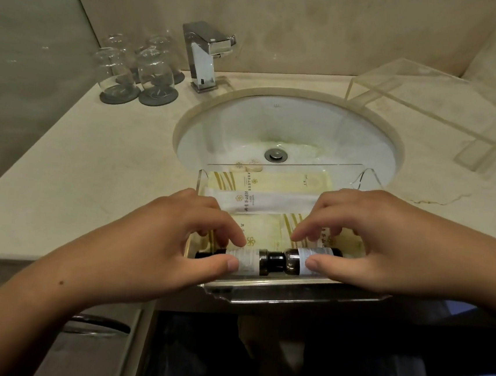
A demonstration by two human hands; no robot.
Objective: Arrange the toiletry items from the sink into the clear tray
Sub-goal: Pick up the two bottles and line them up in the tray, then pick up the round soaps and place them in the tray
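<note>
Along the clear tray's (291, 296) front wall at the counter's (105, 174) front edge, the left hand (181, 236) pinches one bottle (250, 262) and the right hand (365, 241) another bottle (294, 260), apparently lining them up end to end.

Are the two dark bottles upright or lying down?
Lying down. The left dark bottle, pinched by the left hand, and right dark bottle, pinched by the right hand, rest sideways in the clear tray.
</note>
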